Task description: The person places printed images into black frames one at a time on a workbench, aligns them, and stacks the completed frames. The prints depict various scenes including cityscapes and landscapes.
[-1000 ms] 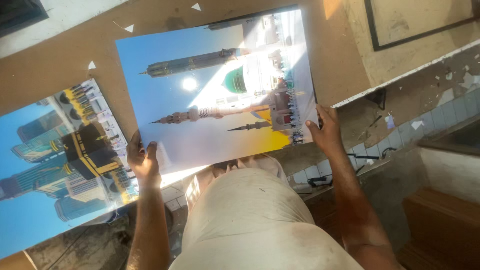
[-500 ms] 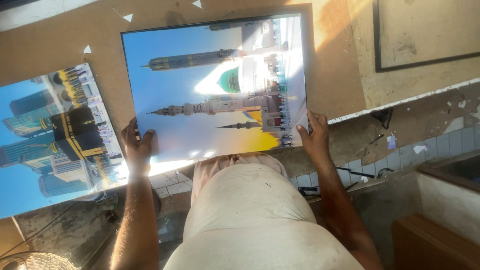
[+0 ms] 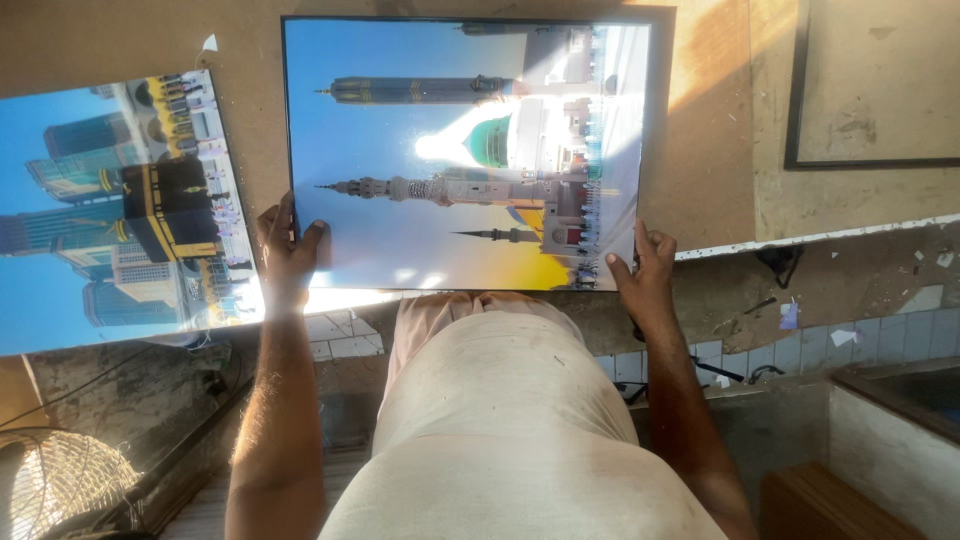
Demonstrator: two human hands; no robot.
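Observation:
A large glossy picture in a thin black frame lies on the brown board table; it shows towers, a green dome and blue sky. My left hand grips its near left corner, thumb on the front. My right hand grips its near right corner. A second glossy picture, showing a black cube-shaped building among towers, lies to the left, just beside my left hand.
An empty black frame rests on the table at the far right. A tiled ledge with scraps and cables runs below the table edge. A wire mesh object sits at the lower left.
The framed picture has swung from tilted to nearly square with me and now sits larger in view. Both hands have kept their hold on its near corners.

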